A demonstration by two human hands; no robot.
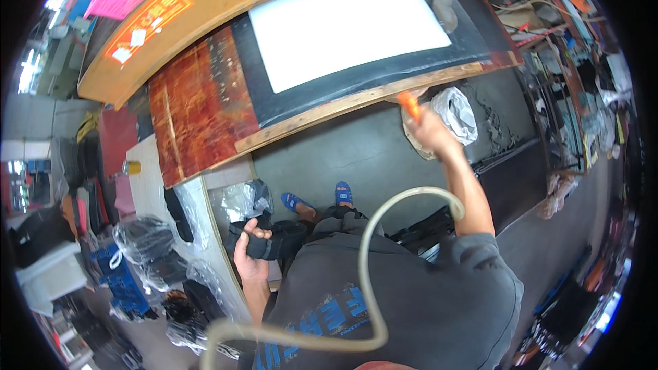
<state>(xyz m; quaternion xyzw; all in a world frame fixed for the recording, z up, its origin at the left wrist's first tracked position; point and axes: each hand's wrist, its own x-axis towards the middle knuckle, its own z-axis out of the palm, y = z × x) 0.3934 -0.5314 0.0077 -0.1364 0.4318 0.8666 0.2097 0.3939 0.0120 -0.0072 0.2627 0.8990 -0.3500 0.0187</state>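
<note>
My left hand (252, 255) is low at my left side, beside my body. Its fingers are curled round a dark, soft-looking piece of black fabric (274, 243); further dark material lies close by and I cannot tell where one ends. My right hand (434, 133) reaches out to the right, near the front edge of the workbench, with its fingers closed round a short orange object (409, 104). Motion blurs that object, and its kind is unclear. Just beyond and below this hand a white sack (455, 115) stands on the floor.
A white sheet (343, 27) lies on the bench's black top, next to a reddish-brown panel (199, 103). Plastic-wrapped bundles (144, 240) crowd the left side. Cluttered racks (569, 89) stand at right. A pale flexible tube (367, 267) loops across my front.
</note>
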